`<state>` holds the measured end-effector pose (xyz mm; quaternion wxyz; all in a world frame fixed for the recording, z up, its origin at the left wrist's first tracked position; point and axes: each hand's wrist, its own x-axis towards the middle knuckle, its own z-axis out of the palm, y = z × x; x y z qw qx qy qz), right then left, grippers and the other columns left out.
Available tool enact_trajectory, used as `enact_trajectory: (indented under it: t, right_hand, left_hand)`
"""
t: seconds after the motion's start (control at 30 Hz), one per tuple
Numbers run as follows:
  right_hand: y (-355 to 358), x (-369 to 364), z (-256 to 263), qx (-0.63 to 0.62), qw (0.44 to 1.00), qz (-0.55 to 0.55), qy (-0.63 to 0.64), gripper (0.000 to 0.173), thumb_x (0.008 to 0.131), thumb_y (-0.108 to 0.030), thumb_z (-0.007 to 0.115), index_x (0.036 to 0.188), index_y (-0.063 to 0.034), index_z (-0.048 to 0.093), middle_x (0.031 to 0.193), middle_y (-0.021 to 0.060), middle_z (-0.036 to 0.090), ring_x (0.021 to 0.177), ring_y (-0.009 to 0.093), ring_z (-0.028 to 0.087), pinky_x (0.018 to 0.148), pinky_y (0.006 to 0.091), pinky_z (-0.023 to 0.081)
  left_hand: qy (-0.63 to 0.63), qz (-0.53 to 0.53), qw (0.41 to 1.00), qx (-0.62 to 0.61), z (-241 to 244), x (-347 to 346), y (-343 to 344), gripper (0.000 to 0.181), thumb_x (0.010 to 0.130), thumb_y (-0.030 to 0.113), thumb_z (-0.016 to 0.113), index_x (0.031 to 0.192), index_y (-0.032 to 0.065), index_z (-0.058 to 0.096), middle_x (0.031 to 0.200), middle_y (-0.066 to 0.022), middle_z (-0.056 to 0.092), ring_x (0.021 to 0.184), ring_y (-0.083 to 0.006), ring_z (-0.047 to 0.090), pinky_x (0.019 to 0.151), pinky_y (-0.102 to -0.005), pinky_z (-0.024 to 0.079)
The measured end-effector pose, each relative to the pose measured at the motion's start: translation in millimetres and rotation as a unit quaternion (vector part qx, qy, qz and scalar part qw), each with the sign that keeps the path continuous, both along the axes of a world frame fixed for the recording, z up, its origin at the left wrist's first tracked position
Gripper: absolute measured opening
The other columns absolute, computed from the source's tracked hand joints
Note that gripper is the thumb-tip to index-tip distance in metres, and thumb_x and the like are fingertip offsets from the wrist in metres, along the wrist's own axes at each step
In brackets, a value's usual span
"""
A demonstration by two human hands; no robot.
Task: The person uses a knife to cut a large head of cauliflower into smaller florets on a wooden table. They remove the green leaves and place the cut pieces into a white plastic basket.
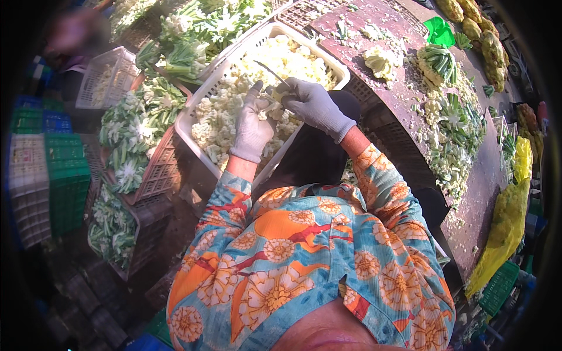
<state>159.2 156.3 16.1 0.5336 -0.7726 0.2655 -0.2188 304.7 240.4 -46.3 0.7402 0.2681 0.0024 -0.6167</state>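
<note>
Over a white plastic basket (344,75) filled with cauliflower florets (215,127), both hands work in grey knit gloves. My right hand (314,104) grips a knife whose dark, narrow blade (268,71) points up and to the left; its handle is hidden in the fist. Close beside it, my left hand (252,125) holds a small cauliflower piece (274,110), with the thumb and a finger raised. The fingers of the two hands nearly meet around this piece. Sunlight washes out the florets at the basket's far side.
A table (465,232) on the right bears trimmings (452,145), a cauliflower head (381,61) and a yellow bag (505,228). Crates of leaves (127,140) stand left, near stacked green crates (66,175). Another person (77,33) is at the upper left.
</note>
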Motion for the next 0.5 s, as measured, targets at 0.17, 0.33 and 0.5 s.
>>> enact_trajectory:
  t: [0.17,0.33,0.5]
  right_hand:
    - [10.3,-6.3,-5.8,-0.077,0.995,0.037,0.048,0.019,0.083,-0.012,0.058,0.098,-0.0012,0.057,0.074,0.0126,0.061,0.067,0.02,0.058,0.067,0.0313,0.047]
    - [7.3,-10.0,16.3,0.204,0.978,-0.033,-0.021,0.019,0.084,-0.016,0.06,0.098,-0.0023,0.059,0.074,0.0037,0.061,0.068,0.009,0.057,0.061,0.0244,0.046]
    - [4.8,-12.8,23.5,0.245,0.968,-0.055,-0.018,0.019,0.084,-0.012,0.061,0.101,-0.002,0.059,0.078,0.0015,0.061,0.069,0.005,0.056,0.052,0.0204,0.046]
  left_hand:
    - [-0.02,0.026,0.995,0.089,16.1,-13.1,-3.3,0.043,0.085,0.006,0.041,0.128,0.0089,0.043,0.102,-0.0111,0.056,0.089,-0.0233,0.057,0.076,-0.0341,0.05]
    - [-0.105,-0.061,0.991,-0.062,32.7,-25.2,0.3,0.042,0.09,0.021,0.05,0.129,0.0086,0.044,0.117,-0.0124,0.053,0.103,-0.0249,0.055,0.088,-0.0398,0.047]
    - [-0.206,-0.092,0.966,-0.128,45.4,-33.3,7.4,0.068,0.083,0.039,0.063,0.136,0.0114,0.032,0.125,-0.0109,0.047,0.11,-0.0235,0.052,0.089,-0.0413,0.047]
